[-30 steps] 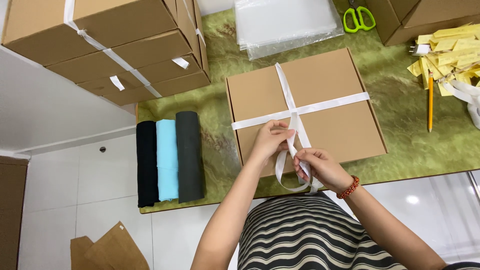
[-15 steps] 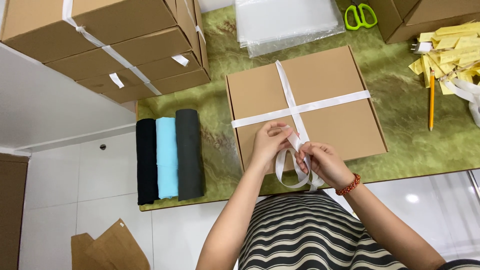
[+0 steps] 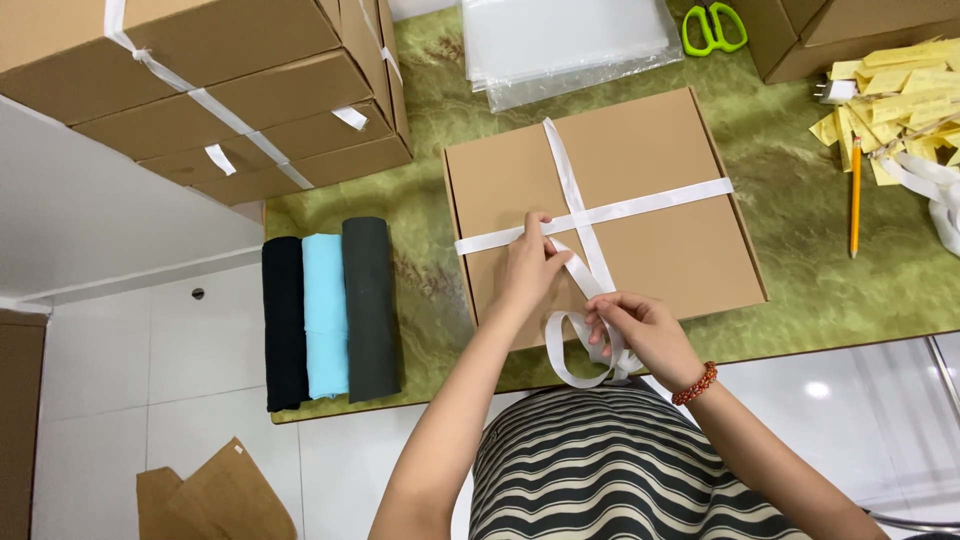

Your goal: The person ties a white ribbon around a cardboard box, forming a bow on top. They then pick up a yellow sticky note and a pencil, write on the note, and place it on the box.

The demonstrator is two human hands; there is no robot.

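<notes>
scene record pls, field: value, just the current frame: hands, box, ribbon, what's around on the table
left hand: fingers pressed on the white ribbon near the box's front edge
right hand: pinching a ribbon loop that hangs off the front edge
box: flat brown cardboard, closed, ribbon crossed over the lid
table: green marbled top
left of box: three rolled cloths, black, light blue, dark grey
far left: stacked cardboard boxes, ribbon-tied
top: clear plastic bags, green scissors
right: yellow paper strips, pencil

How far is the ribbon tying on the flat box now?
Done: the white ribbon already crosses the brown box. In hand: the left hand presses the crossing while the right hand holds a loop. Left: no finished knot or bow shows.
</notes>
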